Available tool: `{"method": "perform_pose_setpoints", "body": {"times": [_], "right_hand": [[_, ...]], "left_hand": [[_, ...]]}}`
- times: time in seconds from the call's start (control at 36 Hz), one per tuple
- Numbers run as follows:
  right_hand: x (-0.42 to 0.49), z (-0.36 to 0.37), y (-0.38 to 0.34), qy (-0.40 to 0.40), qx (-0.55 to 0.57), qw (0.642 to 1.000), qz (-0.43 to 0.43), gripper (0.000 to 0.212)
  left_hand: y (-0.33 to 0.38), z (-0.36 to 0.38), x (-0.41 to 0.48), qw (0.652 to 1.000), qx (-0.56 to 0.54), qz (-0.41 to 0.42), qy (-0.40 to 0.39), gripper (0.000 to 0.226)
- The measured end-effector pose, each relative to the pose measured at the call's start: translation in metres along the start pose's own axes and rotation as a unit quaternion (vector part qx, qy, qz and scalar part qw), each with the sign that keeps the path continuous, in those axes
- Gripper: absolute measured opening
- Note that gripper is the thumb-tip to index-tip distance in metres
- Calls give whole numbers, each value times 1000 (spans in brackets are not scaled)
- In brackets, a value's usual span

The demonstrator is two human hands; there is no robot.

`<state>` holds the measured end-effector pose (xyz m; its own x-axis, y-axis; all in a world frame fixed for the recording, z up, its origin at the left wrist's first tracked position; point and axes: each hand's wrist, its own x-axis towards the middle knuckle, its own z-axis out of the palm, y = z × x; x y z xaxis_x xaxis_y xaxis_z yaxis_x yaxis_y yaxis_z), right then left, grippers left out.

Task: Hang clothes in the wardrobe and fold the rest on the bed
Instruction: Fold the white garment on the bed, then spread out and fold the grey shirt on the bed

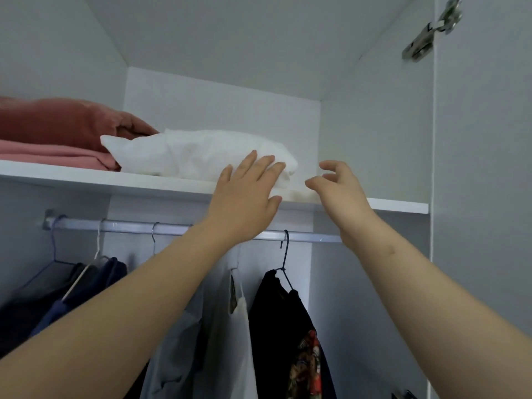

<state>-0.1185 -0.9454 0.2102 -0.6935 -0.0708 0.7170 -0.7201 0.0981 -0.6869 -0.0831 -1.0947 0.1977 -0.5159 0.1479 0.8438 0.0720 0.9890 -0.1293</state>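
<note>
A folded white garment [190, 152] lies on the upper wardrobe shelf [86, 178]. My left hand [247, 197] is raised to the shelf edge, its straight fingers touching the garment's right end. My right hand [341, 191] hovers just right of the garment with loosely curled fingers and holds nothing. Below the shelf runs a metal rail [129, 226] with several hangers: dark blue clothes [72, 292] on the left, a pale grey and white garment [218, 326] in the middle, a black patterned shirt [288, 321] to the right.
Folded red and pink fabrics [54, 133] are stacked on the shelf's left part, touching the white garment. The open wardrobe door [483, 168] with a metal hinge [431, 30] stands at the right. The shelf's right part and the rail's right end are bare.
</note>
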Motion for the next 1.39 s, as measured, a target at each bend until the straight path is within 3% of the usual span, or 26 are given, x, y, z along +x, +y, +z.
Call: {"method": "perform_pose_setpoints", "body": {"times": [0.14,0.22,0.36,0.67,0.78,1.03,1.25,1.39], "right_hand": [[-20,-13,6,64,4,998,-1,28],[-42,-19,14,89,-10,996,16,22],[-83,-38,28,150,-36,986,63,16],[-189,-92,24,274,-61,949,146,15],[-233,-114,16,330,-64,925,176,12],[-351,-168,-13,487,-46,843,223,13],[-470,-219,-37,591,-63,753,283,15],[-545,-249,-56,645,-64,692,316,15]], "left_hand": [[14,11,-19,965,-203,47,160,48],[29,25,-37,941,-296,16,164,41],[59,46,-59,901,-426,-21,83,28],[148,48,-104,756,-651,-6,-61,19],[189,44,-125,689,-717,-3,-104,28],[281,6,-200,565,-793,19,-225,25],[372,-45,-282,415,-809,14,-417,18],[424,-66,-330,373,-778,-4,-505,18]]}}
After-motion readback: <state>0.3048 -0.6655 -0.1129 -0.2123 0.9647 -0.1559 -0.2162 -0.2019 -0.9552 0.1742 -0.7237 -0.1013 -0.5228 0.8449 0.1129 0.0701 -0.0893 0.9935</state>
